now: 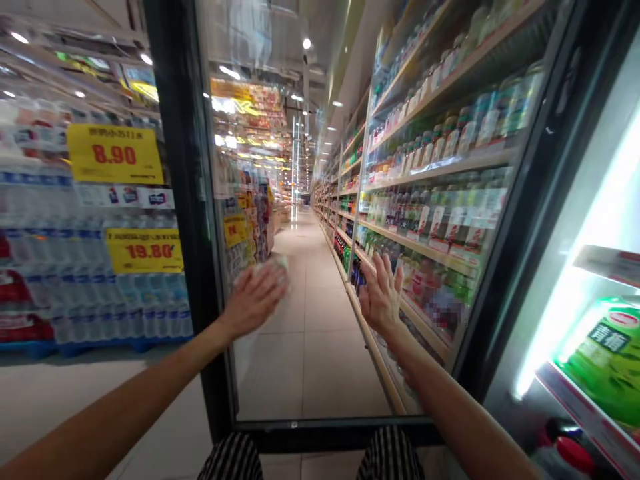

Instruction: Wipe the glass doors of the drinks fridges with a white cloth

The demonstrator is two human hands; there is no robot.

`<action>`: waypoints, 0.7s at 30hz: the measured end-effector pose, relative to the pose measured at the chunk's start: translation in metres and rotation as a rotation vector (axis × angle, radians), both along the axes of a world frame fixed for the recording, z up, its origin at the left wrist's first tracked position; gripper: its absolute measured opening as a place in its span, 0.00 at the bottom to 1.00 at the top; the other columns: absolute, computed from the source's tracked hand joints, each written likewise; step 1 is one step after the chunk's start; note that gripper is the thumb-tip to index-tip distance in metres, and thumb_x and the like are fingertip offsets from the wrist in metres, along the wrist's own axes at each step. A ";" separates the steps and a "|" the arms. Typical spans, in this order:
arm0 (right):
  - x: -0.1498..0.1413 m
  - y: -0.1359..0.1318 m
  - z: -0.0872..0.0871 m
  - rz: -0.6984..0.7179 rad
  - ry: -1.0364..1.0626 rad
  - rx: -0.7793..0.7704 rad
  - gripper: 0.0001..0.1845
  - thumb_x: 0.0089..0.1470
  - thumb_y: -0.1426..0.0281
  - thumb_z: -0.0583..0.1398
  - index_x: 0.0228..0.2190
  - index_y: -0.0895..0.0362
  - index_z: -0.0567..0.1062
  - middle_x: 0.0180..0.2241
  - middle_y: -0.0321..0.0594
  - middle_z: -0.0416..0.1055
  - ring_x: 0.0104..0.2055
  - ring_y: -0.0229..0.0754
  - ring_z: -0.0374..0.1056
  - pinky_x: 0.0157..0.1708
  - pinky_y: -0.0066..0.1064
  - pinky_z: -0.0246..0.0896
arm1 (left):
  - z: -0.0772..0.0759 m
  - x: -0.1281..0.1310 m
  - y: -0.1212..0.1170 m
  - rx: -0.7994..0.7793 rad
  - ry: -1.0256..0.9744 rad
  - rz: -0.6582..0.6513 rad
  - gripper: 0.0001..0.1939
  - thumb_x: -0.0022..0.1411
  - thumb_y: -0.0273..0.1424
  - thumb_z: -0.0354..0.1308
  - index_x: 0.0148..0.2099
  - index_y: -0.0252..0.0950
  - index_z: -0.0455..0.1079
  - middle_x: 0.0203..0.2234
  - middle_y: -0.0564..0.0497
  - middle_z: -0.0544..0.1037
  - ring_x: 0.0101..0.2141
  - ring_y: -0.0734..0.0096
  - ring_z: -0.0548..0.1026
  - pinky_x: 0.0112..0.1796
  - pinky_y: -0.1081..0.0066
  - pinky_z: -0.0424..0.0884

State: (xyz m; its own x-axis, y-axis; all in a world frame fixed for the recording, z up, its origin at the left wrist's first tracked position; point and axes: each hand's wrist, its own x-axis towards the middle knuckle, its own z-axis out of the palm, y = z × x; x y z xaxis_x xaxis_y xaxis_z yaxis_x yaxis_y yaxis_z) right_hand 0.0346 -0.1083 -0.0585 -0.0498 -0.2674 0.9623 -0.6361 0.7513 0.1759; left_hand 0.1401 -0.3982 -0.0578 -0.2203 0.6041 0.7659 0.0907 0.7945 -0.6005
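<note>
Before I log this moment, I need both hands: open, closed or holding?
Left hand: open, laid over a pale, blurred item; whether it grips it cannot be told.
Right hand: open, nothing visible held.

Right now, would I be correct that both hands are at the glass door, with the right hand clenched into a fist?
Not quite: the head view shows the right hand open, not clenched. It and the left hand are at the glass door.

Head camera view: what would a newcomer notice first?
Probably the left hand and right hand, raised before a black-framed glass door in the middle. Next come the yellow 8.90 price sign, upper left, and the green bottle beside a bright light, far right.
</note>
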 end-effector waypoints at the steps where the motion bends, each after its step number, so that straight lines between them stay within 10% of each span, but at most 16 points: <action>1: 0.001 -0.001 -0.001 0.006 0.001 0.017 0.29 0.54 0.70 0.51 0.58 0.52 0.54 0.61 0.46 0.51 0.65 0.48 0.41 0.60 0.52 0.33 | -0.012 0.004 0.000 -0.155 -0.077 -0.048 0.20 0.60 0.29 0.48 0.54 0.42 0.63 0.59 0.53 0.60 0.63 0.68 0.45 0.61 0.61 0.42; 4: 0.002 -0.005 0.000 0.021 0.011 0.035 0.29 0.54 0.71 0.51 0.58 0.52 0.55 0.61 0.47 0.51 0.65 0.48 0.41 0.61 0.52 0.33 | -0.027 0.007 -0.002 -0.313 -0.162 -0.073 0.19 0.61 0.30 0.45 0.53 0.50 0.63 0.58 0.63 0.60 0.62 0.79 0.46 0.61 0.68 0.43; 9: 0.004 -0.010 0.005 0.038 0.033 -0.001 0.29 0.54 0.71 0.51 0.58 0.52 0.55 0.62 0.46 0.50 0.65 0.48 0.40 0.61 0.52 0.32 | 0.012 -0.001 -0.005 0.248 0.125 0.108 0.26 0.60 0.30 0.48 0.61 0.40 0.53 0.61 0.46 0.55 0.63 0.65 0.42 0.60 0.55 0.41; 15: 0.006 -0.014 0.015 0.046 0.051 0.033 0.29 0.55 0.71 0.51 0.58 0.53 0.55 0.61 0.46 0.52 0.65 0.48 0.42 0.61 0.51 0.33 | 0.042 -0.005 0.007 -0.421 -0.127 0.013 0.19 0.63 0.33 0.44 0.56 0.48 0.61 0.59 0.61 0.59 0.63 0.75 0.43 0.62 0.65 0.38; 19: -0.003 -0.007 0.029 -0.021 0.071 -0.077 0.30 0.55 0.70 0.51 0.59 0.52 0.53 0.62 0.46 0.50 0.65 0.49 0.42 0.60 0.52 0.34 | 0.080 -0.010 0.010 0.237 0.213 0.156 0.21 0.65 0.34 0.39 0.56 0.34 0.62 0.59 0.51 0.59 0.63 0.67 0.38 0.62 0.62 0.37; 21: -0.007 -0.003 0.032 -0.039 0.073 -0.085 0.31 0.55 0.70 0.51 0.60 0.52 0.52 0.62 0.47 0.50 0.65 0.49 0.41 0.60 0.53 0.34 | 0.086 -0.011 0.012 0.226 0.220 0.135 0.21 0.65 0.34 0.40 0.56 0.33 0.61 0.60 0.49 0.58 0.63 0.65 0.38 0.62 0.60 0.38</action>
State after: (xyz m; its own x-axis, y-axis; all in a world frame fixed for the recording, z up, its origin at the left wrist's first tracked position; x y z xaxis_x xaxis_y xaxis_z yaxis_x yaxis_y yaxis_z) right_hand 0.0281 -0.1116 -0.0262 0.0121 -0.1843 0.9828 -0.5938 0.7895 0.1554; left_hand 0.1288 -0.3858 0.0281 -0.1012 0.3903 0.9151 -0.1362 0.9057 -0.4013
